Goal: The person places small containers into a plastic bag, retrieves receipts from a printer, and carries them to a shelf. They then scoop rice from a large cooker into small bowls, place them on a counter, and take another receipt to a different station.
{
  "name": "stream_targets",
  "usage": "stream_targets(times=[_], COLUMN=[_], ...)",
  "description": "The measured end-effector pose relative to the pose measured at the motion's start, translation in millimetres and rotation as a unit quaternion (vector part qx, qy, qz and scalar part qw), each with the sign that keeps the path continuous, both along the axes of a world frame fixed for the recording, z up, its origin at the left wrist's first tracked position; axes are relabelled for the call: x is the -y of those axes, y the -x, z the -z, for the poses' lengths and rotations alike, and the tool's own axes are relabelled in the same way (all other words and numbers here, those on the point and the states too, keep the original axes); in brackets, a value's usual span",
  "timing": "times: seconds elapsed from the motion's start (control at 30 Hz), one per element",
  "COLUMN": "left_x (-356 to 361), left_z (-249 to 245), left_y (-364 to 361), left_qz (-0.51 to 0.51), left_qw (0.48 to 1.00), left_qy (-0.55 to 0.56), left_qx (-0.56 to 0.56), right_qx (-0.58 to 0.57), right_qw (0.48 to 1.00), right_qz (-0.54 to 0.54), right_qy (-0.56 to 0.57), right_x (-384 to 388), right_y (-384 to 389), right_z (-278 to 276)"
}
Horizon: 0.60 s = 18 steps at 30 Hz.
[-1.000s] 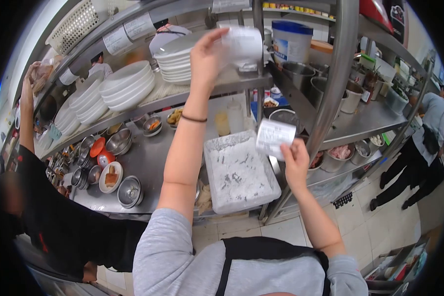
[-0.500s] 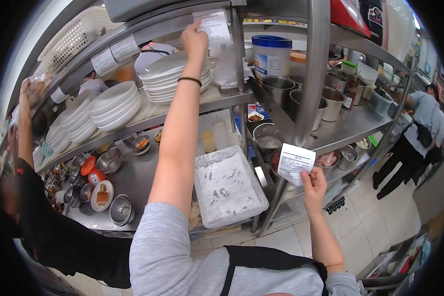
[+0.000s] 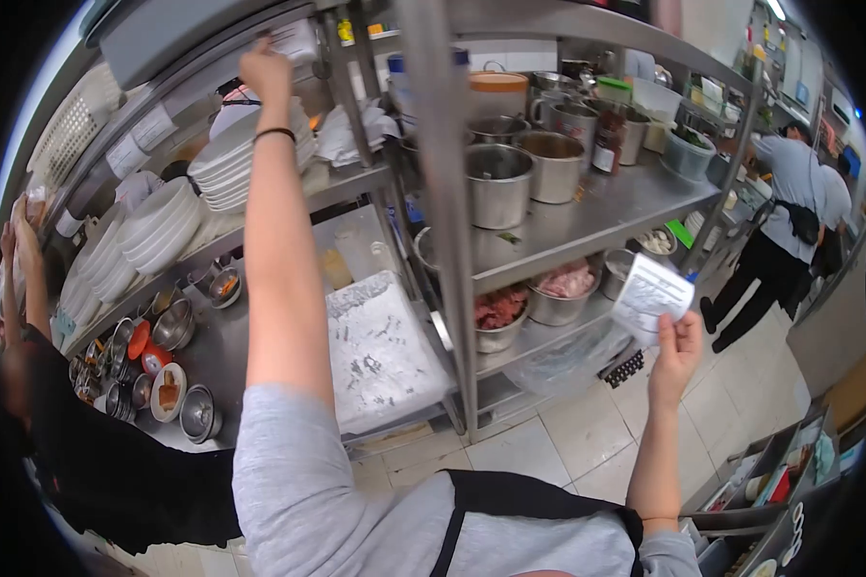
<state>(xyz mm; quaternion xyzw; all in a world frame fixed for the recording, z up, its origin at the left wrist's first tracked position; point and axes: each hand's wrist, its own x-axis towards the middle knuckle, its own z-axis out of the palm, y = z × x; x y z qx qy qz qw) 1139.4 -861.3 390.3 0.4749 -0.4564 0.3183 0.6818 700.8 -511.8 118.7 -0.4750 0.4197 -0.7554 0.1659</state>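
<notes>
My left hand (image 3: 268, 73) is raised to the rail above the plates, its fingers closed at the left edge of a printed paper slip (image 3: 295, 40). Directly below my wrist rises a stack of white plates (image 3: 223, 171). Out to the right, my right hand (image 3: 678, 354) pinches a white printed receipt (image 3: 652, 300) by its lower edge, tilted and blurred. More slips (image 3: 149, 128) hang along the rail to the left.
A metal post (image 3: 443, 212) stands between my arms. Steel pots (image 3: 500, 185) and bowls of raw meat (image 3: 563, 281) fill the right shelves. A tub of white powder (image 3: 385, 346) sits below. One person (image 3: 116, 433) is at left, another (image 3: 779, 212) at far right.
The view has turned to the right, so the shelves shift left. My right hand has moved outward with the receipt, which now tilts. My left hand remains at the slip on the rail.
</notes>
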Motion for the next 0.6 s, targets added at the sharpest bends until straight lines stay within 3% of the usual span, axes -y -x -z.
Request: stream_targets(times=[0.07,0.13,0.17,0.2,0.23,0.33,0.4,0.47,0.57,0.6], left_x=[12.1,26.5,58.2,57.3,73.5,-3.2,0.1,6.7,31.8,39.8], left_z=[0.8,3.4,1.9,2.4,3.4,3.9,-16.6,-40.8,-65.6,-67.9], left_y=[-7.5,-29.1,-55.3,-53.2,-68.8,34.6,76.8,99.7,102.4,90.1], left_qz=[0.071,0.010,0.091,-0.099,-0.102,-0.108,-0.103,-0.098,-0.081,-0.076], left_qw=[0.993,0.998,0.993,0.980,0.971,0.956,0.955,0.958,0.964,0.968], left_qy=[0.092,-0.054,-0.077,-0.156,-0.150,-0.077,-0.066,-0.062,-0.065,-0.072], left_qx=[-0.001,-0.019,-0.015,0.070,0.155,0.264,0.269,0.264,0.245,0.228], right_qx=[0.002,-0.001,-0.002,0.000,0.010,0.030,0.030,0.003,-0.044,-0.008], right_qw=[0.999,0.995,0.994,0.992,0.986,0.981,0.975,0.964,0.902,0.898], right_qz=[0.033,0.088,0.102,0.121,0.166,0.189,0.217,0.263,0.417,0.433], right_qy=[0.040,0.044,0.031,0.023,0.026,0.011,-0.026,-0.043,-0.102,-0.079], right_x=[-20.7,-46.8,-60.7,-75.1,-89.6,-113.6,-131.2,-147.2,-184.3,-197.2], right_y=[48.6,106.6,135.9,168.1,201.8,296.2,353.7,412.5,478.3,496.9], right_z=[-5.4,-1.0,-0.1,1.6,3.9,9.6,22.5,33.6,44.5,54.2])
